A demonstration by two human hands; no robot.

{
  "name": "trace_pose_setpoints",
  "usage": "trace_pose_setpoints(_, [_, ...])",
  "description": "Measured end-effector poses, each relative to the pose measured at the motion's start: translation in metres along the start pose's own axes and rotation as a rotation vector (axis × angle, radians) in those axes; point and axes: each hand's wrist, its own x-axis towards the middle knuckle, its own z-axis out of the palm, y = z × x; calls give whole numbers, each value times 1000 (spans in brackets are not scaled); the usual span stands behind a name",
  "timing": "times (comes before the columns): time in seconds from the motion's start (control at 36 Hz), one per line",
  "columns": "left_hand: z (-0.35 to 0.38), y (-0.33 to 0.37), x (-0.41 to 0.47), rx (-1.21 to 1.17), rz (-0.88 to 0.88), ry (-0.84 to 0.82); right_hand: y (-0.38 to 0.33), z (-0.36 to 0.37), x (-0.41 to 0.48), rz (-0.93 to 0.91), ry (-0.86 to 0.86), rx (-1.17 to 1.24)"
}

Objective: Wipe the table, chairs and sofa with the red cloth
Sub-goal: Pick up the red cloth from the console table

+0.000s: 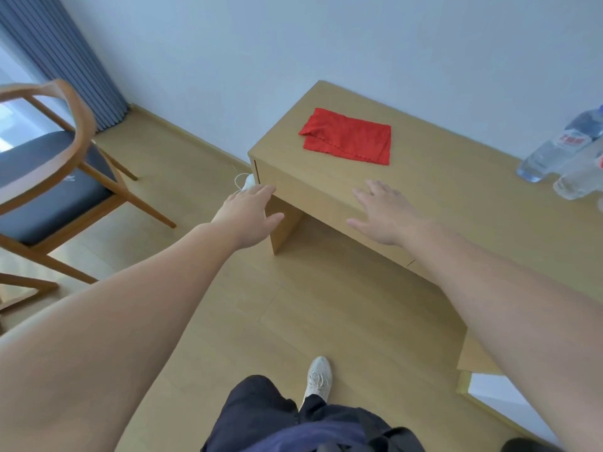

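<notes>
Left hand (251,212) and right hand (380,213) hover empty, fingers spread, before the red cloth (347,140) lying lengthwise along the table (450,197).

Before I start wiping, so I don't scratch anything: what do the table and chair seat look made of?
Table: pale wood-look board, probably laminate, matte, with sharp square edges. Chair seat: dark padded upholstery, fabric or leatherette, unclear; its chair frame looks like smooth bent wood.

Labelled water bottle (558,145) just beside a clear bottle (579,179), far right; blue curtain (62,57) left; my pale shoe (318,378) on wood floor (293,305).
</notes>
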Motion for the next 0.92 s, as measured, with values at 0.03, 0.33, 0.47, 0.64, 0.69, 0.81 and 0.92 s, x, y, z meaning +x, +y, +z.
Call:
trace_pose_setpoints(0.03, [-1,-1,8,0,-4,-2,2,-1,8,-3,-9,-6])
trace_pose_setpoints(0.33, [-28,-31,92,14,16,-10,5,-17,95,8,-44,-2])
trace_pose_setpoints(0.47, [-52,-52,151,35,66,-23,2,-30,143,54,-32,21])
trace_pose_setpoints(0.64, [-67,-69,219,62,163,-74,-4,-36,199,131,-74,55])
trace_pose_setpoints(0.69, [-68,-72,239,74,209,-94,-4,-34,213,161,-93,68])
trace_pose_setpoints(0.81, [-68,-75,273,89,264,-117,-2,-30,236,217,-115,108])
trace_pose_setpoints(0.92, [-68,-68,296,94,286,-135,2,-23,260,232,-158,136])
